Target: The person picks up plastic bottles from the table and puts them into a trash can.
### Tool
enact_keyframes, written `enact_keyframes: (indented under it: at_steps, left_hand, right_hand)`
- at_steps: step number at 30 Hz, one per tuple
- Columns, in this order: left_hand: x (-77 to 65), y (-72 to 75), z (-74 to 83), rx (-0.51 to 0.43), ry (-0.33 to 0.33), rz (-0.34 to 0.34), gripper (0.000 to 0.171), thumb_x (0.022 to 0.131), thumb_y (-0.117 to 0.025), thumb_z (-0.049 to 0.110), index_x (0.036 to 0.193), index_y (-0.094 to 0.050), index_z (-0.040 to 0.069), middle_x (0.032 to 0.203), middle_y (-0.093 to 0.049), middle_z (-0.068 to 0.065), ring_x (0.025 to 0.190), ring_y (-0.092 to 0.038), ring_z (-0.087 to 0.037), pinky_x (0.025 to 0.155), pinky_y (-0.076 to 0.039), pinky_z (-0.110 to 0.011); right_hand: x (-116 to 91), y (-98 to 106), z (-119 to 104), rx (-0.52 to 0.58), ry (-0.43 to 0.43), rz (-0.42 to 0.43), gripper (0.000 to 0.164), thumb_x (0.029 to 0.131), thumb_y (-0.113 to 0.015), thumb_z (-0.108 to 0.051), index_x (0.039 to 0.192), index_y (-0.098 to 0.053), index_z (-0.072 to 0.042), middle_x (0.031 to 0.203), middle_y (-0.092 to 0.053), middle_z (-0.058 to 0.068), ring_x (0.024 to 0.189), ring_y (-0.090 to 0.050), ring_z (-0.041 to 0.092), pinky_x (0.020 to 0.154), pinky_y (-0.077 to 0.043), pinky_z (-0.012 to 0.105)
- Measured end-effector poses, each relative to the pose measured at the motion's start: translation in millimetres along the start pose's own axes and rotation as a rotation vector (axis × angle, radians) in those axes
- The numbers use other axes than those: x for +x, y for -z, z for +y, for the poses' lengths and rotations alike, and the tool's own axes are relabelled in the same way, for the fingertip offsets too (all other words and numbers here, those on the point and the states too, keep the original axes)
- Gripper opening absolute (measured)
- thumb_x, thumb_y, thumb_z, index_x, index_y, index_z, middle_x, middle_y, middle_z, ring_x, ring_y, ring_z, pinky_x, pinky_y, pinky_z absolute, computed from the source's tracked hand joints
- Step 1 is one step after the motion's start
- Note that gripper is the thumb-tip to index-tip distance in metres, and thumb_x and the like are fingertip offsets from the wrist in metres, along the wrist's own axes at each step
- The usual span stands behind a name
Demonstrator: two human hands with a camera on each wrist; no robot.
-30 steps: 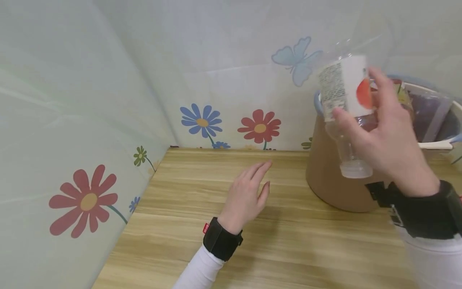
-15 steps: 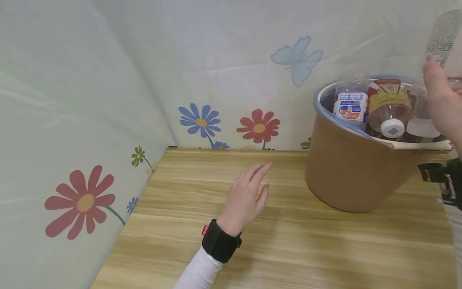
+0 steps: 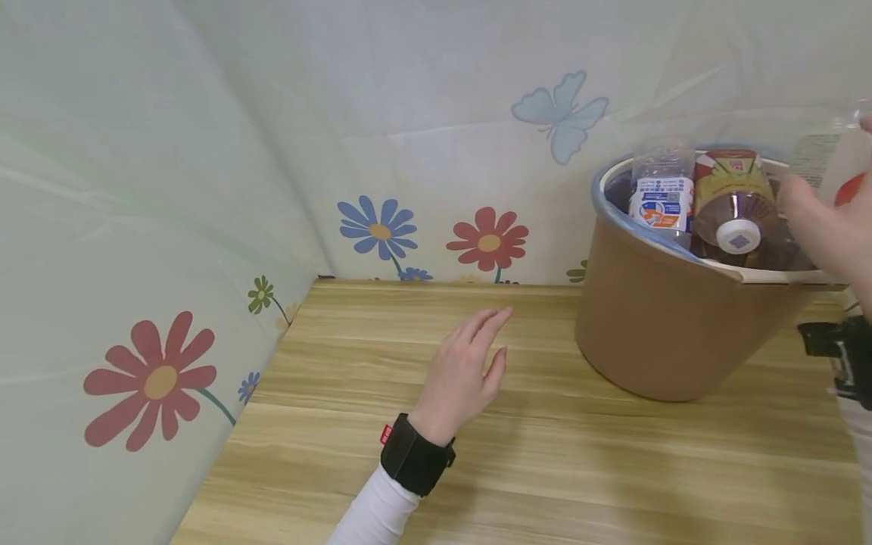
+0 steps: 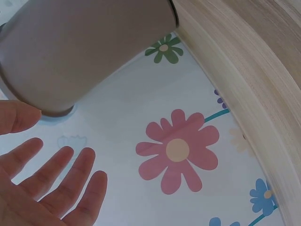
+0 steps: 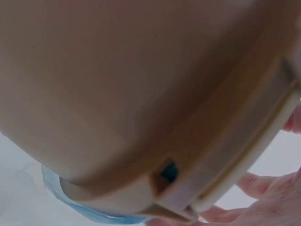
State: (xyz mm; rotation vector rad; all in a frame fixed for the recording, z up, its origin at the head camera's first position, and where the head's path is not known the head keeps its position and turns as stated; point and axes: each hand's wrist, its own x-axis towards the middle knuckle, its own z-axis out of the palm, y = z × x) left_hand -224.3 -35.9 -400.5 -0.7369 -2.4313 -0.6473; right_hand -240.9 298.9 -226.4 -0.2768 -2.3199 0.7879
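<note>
My right hand is at the right edge of the head view, partly cut off, over the right side of a brown bin. It grips a clear plastic bottle, whose white label carries small print and a red-orange circle. Hand and bin rim overlap the bottle's lower part. From the right wrist view, fingers show beyond the pale rim, and the bottle is out of sight. My left hand hovers over the wooden table, holding nothing. Its spread fingers point toward the bin in the left wrist view.
Inside the bin lie a clear bottle with a blue-and-white label and a white-capped bottle with a red-and-yellow label. A blue liner laps over the bin's rim. Behind the wooden table hangs a flower-printed sheet.
My right hand has carried the bottle from in front of the bin to its right side, first up, then lower. The bottles in the bin have come into view. The left hand has stayed put.
</note>
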Motion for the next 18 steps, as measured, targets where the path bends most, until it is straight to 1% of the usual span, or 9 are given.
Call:
enact_keyframes:
  at_steps: [5, 8, 10, 11, 12, 13, 15, 17, 18]
  left_hand:
    - [0.2, -2.2, -0.6, -0.001, 0.008, -0.006, 0.05, 0.097, -0.063, 0.016, 0.146, -0.051, 0.012, 0.14, -0.061, -0.008, 0.125, -0.063, -0.023, 0.101, -0.056, -0.038]
    - [0.4, -3.6, -1.2, -0.003, 0.011, -0.012, 0.05, 0.097, -0.064, 0.016, 0.146, -0.051, 0.012, 0.14, -0.061, -0.008, 0.125, -0.063, -0.023, 0.102, -0.056, -0.038]
    - [0.5, -4.0, -1.6, -0.001, 0.013, -0.018, 0.05, 0.098, -0.064, 0.017, 0.146, -0.051, 0.012, 0.14, -0.061, -0.008, 0.125, -0.063, -0.023, 0.102, -0.056, -0.038]
    - [0.5, -4.0, -1.6, 0.001, 0.015, -0.025, 0.05, 0.098, -0.064, 0.017, 0.146, -0.051, 0.012, 0.14, -0.06, -0.007, 0.125, -0.063, -0.023, 0.103, -0.055, -0.038]
    - [0.5, -4.1, -1.7, 0.002, 0.017, -0.03, 0.05, 0.098, -0.064, 0.017, 0.146, -0.051, 0.012, 0.14, -0.06, -0.007, 0.126, -0.063, -0.023, 0.103, -0.055, -0.038]
    - [0.5, -4.4, -1.9, 0.005, 0.017, -0.034, 0.051, 0.097, -0.064, 0.017, 0.146, -0.051, 0.012, 0.14, -0.06, -0.007, 0.126, -0.063, -0.022, 0.104, -0.055, -0.038]
    - [0.5, -5.1, -2.0, 0.008, 0.016, -0.039, 0.051, 0.097, -0.065, 0.017, 0.146, -0.051, 0.012, 0.14, -0.06, -0.007, 0.125, -0.063, -0.023, 0.104, -0.055, -0.038]
    - [0.0, -6.3, -2.3, 0.013, 0.018, -0.047, 0.052, 0.097, -0.065, 0.016, 0.147, -0.051, 0.012, 0.14, -0.061, -0.007, 0.126, -0.063, -0.023, 0.104, -0.055, -0.038]
    - [-0.7, -7.0, -2.5, 0.018, 0.019, -0.05, 0.052, 0.097, -0.065, 0.017, 0.147, -0.051, 0.012, 0.14, -0.061, -0.008, 0.125, -0.063, -0.023, 0.103, -0.055, -0.038]
  right_hand:
    - [-15.9, -3.9, 0.4, 0.081, 0.201, 0.136, 0.06, 0.095, -0.046, -0.021, 0.153, -0.04, -0.008, 0.161, -0.032, 0.021, 0.151, -0.029, 0.036, 0.125, -0.023, 0.058]
    - [-24.4, -7.2, -2.7, 0.126, 0.257, 0.156, 0.055, 0.094, -0.05, -0.021, 0.145, -0.05, -0.003, 0.156, -0.04, 0.023, 0.148, -0.033, 0.035, 0.125, -0.024, 0.052]
    - [-31.7, -9.9, -8.2, 0.145, 0.266, 0.148, 0.051, 0.093, -0.052, -0.02, 0.14, -0.055, 0.0, 0.153, -0.043, 0.024, 0.147, -0.035, 0.035, 0.123, -0.026, 0.05]
    - [-35.3, -12.1, -10.3, 0.149, 0.284, 0.154, 0.05, 0.092, -0.053, -0.02, 0.136, -0.058, 0.002, 0.15, -0.046, 0.025, 0.145, -0.037, 0.036, 0.122, -0.027, 0.047]
    - [-38.8, -15.3, -11.9, 0.17, 0.319, 0.168, 0.048, 0.091, -0.054, -0.019, 0.131, -0.061, 0.005, 0.146, -0.049, 0.027, 0.142, -0.04, 0.038, 0.119, -0.03, 0.038]
    - [-43.0, -19.1, -13.8, 0.187, 0.349, 0.187, 0.046, 0.09, -0.054, -0.019, 0.126, -0.064, 0.007, 0.141, -0.054, 0.028, 0.136, -0.046, 0.036, 0.115, -0.033, 0.03]
    - [-52.9, -28.3, -17.4, 0.225, 0.424, 0.206, 0.042, 0.088, -0.056, -0.018, 0.119, -0.068, 0.008, 0.129, -0.062, 0.029, 0.121, -0.057, 0.02, 0.103, -0.036, 0.017]
    - [-63.8, -41.0, -18.7, 0.273, 0.524, 0.209, 0.039, 0.087, -0.056, -0.017, 0.113, -0.07, 0.008, 0.117, -0.066, 0.03, 0.108, -0.058, 0.002, 0.092, -0.033, 0.005]
    - [-70.3, -47.7, -20.1, 0.302, 0.566, 0.195, 0.037, 0.087, -0.057, -0.016, 0.112, -0.071, 0.008, 0.112, -0.068, 0.029, 0.102, -0.055, -0.002, 0.088, -0.031, 0.002]
